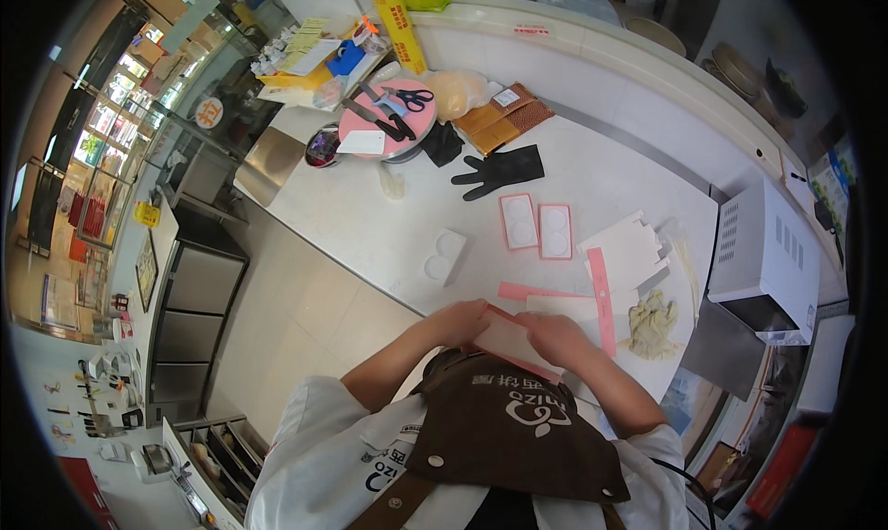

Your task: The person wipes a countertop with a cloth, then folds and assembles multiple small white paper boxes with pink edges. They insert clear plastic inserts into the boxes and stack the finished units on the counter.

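Close to my body I hold a small pink-edged paper box [514,342]. My left hand [462,324] is closed on its left end. My right hand [553,338] grips its upper right side. Beyond my hands, two pink boxes, one [519,221] slightly tilted beside the other [556,232], contain white inserts with round wells. A loose white insert [445,258] with two round wells lies to their left. Flat pink-and-white card pieces lie by my right hand, among them a pink strip [601,299] and a white cut-out sheet [624,251].
A crumpled pale glove [653,325] lies at the right. Farther back are a black glove [499,172], a brown package [504,120] and a pink round board [388,116] with knives and scissors. A white appliance [764,252] stands at the table's right edge.
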